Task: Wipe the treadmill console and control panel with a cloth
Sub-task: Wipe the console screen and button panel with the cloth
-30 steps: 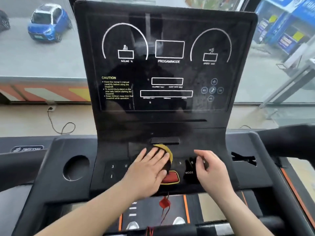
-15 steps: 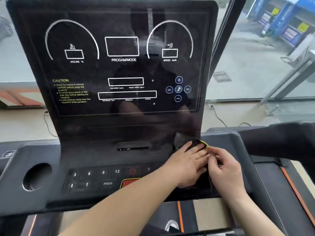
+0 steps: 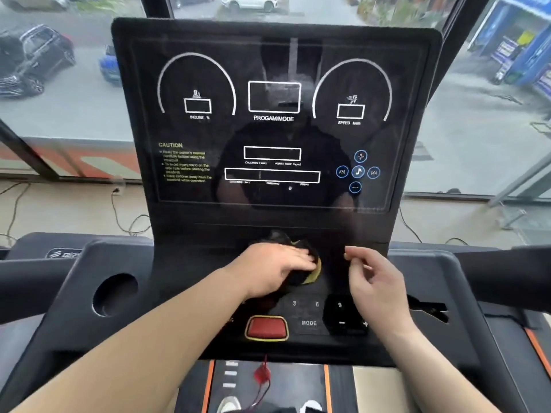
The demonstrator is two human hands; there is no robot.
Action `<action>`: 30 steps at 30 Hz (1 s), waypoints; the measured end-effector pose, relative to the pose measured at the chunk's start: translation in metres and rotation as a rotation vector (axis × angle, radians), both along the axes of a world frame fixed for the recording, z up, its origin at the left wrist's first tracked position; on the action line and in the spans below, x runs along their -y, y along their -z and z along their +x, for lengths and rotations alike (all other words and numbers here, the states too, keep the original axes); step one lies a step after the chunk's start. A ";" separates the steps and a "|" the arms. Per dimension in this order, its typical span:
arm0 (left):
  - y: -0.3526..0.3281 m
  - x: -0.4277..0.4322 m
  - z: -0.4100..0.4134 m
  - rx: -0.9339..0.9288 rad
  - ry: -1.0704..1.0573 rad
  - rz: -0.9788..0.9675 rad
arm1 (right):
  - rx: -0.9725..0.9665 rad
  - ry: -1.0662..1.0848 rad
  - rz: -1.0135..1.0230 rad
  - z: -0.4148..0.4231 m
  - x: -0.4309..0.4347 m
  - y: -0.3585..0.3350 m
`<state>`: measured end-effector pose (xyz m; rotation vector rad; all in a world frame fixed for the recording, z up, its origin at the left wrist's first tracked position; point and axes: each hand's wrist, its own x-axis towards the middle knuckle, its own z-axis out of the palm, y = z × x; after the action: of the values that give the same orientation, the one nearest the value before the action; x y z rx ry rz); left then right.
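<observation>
Your left hand (image 3: 277, 266) lies flat, palm down, on the cloth (image 3: 307, 271), a dark rag with a yellow edge, pressing it against the control panel (image 3: 190, 293) just above the number keys. Spread fingers put weight across the whole rag, which suits wiping a flat surface better than a pinch would. The cloth sits at the panel's upper middle, right below the lower edge of the console screen (image 3: 274, 129), so this looks like a pass along the seam where the two meet.

Your right hand (image 3: 378, 290) holds nothing: it hovers just beside the cloth over the panel's right part, fingers loosely curled, thumb and forefinger near each other. I judge it is poised to tidy or steady the rag rather than to wipe.

The red stop button (image 3: 267, 327) sits near the panel's front edge, below your left hand, with the MODE key (image 3: 309, 322) beside it. Keep pressure light there. The screen shows no cloth contact now.
</observation>
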<state>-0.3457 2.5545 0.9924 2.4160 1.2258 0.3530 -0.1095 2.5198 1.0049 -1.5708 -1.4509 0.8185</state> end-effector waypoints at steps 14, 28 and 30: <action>-0.064 0.069 -0.045 0.684 -0.629 -0.121 | -0.447 -0.109 -0.269 -0.121 0.032 -0.032; -0.116 0.006 -0.008 0.715 -0.493 -0.032 | -0.063 0.393 0.303 -0.034 -0.058 -0.116; -0.118 0.001 -0.008 0.682 -0.472 -0.012 | 0.274 0.114 0.363 -0.039 -0.078 -0.097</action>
<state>-0.3540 2.5537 1.1104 1.7152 1.4116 1.1812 -0.1487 2.5981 1.1014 -1.5056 -1.5809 0.2582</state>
